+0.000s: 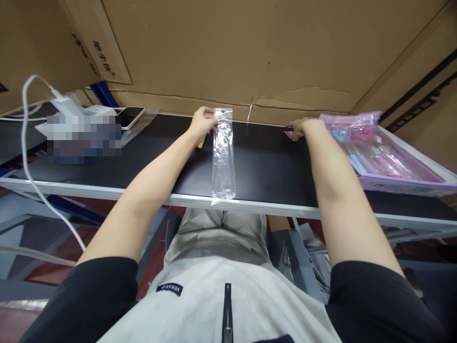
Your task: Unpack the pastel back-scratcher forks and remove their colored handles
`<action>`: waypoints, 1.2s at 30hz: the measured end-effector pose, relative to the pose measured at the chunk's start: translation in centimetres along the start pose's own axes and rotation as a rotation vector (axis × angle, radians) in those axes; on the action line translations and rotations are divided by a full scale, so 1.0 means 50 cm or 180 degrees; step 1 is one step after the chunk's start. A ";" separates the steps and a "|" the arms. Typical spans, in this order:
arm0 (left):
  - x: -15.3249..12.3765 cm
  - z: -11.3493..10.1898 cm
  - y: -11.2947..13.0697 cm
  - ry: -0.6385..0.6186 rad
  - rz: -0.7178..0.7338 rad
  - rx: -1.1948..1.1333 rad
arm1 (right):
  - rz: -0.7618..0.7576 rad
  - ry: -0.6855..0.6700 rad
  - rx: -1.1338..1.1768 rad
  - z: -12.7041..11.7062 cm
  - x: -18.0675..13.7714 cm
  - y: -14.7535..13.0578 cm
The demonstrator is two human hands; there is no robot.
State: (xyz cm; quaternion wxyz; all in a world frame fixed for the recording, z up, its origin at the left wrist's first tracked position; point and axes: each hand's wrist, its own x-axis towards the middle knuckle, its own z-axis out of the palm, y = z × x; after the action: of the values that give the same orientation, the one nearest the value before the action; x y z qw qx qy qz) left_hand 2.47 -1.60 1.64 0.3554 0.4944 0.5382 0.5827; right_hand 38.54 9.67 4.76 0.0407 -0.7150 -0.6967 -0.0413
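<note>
My left hand (202, 125) is closed at the upper left edge of a clear plastic bag (223, 157), which lies flat and long on the black table, its lower end over the front edge. Partly under that hand is a slim yellow object (202, 142); its kind is hidden. Farther right, near the cardboard wall, my right hand (303, 127) has its fingers bent around a small pink piece (288, 135), mostly covered by the fingers.
At the right stands a purple-edged box (403, 183) holding bagged pastel pens (371, 157). A phone (130, 117), a white cable (25, 138) and a blurred-out item (84, 138) are on the left. Cardboard (228, 52) walls the back of the black table (267, 166).
</note>
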 end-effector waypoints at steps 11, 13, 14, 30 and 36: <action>0.004 -0.005 0.002 -0.0020 -0.0043 0.0098 | -0.0092 -0.1118 -0.0940 -0.027 -0.030 -0.039; 0.002 -0.004 0.004 -0.0007 -0.0053 0.0057 | -0.0056 -0.1018 -0.0968 -0.025 -0.037 -0.041; 0.002 -0.003 0.004 0.0004 -0.0059 0.0028 | -0.0046 -0.0950 -0.0985 -0.024 -0.041 -0.042; 0.001 0.002 -0.003 0.0047 -0.0012 -0.0183 | -0.1329 -0.0013 0.1389 -0.063 -0.182 -0.203; 0.002 0.003 -0.007 0.0017 0.0048 -0.0243 | -0.1998 -0.0792 0.3355 -0.014 -0.265 -0.273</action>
State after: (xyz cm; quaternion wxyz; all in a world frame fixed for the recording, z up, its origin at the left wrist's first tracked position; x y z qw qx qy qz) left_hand 2.53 -1.42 1.31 0.3682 0.4830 0.5128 0.6068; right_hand 24.53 -3.21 3.92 0.2925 -0.3595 -0.7998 0.3815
